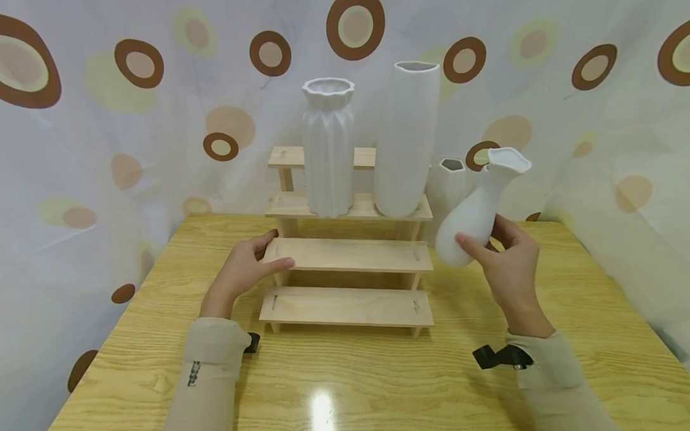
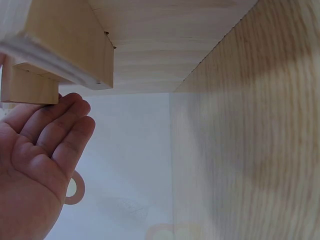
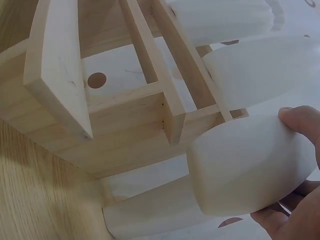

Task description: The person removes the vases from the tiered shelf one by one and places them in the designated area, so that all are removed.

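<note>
A stepped wooden display stand (image 1: 346, 254) stands on the table. My left hand (image 1: 240, 270) grips the left end of a middle step, its thumb on top and its fingers around the side. In the left wrist view those fingers (image 2: 65, 125) lie against the wooden support. To the right of the stand, my right hand (image 1: 513, 270) holds a white vase (image 1: 475, 214) with a flared rim, tilted and off the table. A ribbed white vase (image 1: 329, 159) and a tall smooth white vase (image 1: 406, 143) stand upright on a higher step.
Another white vase (image 1: 447, 186) with an angular mouth stands behind the held one, right of the stand; in the right wrist view this vase (image 3: 155, 210) rests on the table. A patterned curtain (image 1: 148, 121) surrounds the wood-grain table (image 1: 351, 380).
</note>
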The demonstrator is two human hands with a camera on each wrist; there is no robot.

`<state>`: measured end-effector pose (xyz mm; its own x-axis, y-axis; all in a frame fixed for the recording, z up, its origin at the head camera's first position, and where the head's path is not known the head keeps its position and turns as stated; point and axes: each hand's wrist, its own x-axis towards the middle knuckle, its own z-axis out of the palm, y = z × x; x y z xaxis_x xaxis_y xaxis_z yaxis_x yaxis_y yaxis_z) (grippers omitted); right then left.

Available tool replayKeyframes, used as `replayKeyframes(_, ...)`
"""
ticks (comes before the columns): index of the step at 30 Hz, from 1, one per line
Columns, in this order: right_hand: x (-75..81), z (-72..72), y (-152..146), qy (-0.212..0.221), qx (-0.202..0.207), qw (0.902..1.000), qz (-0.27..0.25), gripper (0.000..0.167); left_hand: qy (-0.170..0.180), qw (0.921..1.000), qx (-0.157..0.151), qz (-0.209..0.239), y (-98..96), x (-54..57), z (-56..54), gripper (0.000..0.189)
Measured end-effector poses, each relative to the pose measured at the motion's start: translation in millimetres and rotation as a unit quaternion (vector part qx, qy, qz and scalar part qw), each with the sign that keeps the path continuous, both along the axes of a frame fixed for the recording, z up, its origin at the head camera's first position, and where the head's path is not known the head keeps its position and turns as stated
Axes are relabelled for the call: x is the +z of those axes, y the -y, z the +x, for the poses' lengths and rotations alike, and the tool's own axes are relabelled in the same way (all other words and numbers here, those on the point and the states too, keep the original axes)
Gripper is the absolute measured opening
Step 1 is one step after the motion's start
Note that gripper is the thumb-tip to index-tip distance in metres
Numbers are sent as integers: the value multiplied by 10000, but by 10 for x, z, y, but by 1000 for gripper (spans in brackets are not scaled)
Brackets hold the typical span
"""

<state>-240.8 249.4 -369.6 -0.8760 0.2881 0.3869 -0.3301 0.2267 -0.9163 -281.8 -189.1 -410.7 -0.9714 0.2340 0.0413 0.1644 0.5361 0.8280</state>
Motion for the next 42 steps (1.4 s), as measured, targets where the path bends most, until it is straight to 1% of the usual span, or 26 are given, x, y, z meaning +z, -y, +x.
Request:
replayKeyframes(3, -40, -45, 6, 66, -39, 10000, 33, 57, -10, 10000, -20, -1, 4, -8, 2, 100)
replayKeyframes(9, -125, -129, 20, 77, 11, 10000, 46, 59, -44, 10000, 2, -46, 6, 3, 23, 99)
replayKeyframes(17, -228, -209, 9, 217, -27, 9997, 121, 61, 6, 10000, -1, 12, 9, 13, 21, 99)
replayKeyframes(24, -326, -278, 8, 489, -67, 9986, 207, 65, 6, 10000, 19, -31, 15, -3, 18, 99)
replayKeyframes(30, -422, -332, 4, 517, -54, 9984, 211, 65, 3, 10000, 31, -61, 11, 4, 19, 99)
replayKeyframes(35, -486, -357, 2, 514, -13, 9980, 374, 65, -24, 10000, 19, -71, 6, 3, 7, 99)
replayKeyframes(42, -573, -400, 17, 630, -53, 9960, 628, 65, -49, 10000, -10, 21, 7, -8, -6, 98)
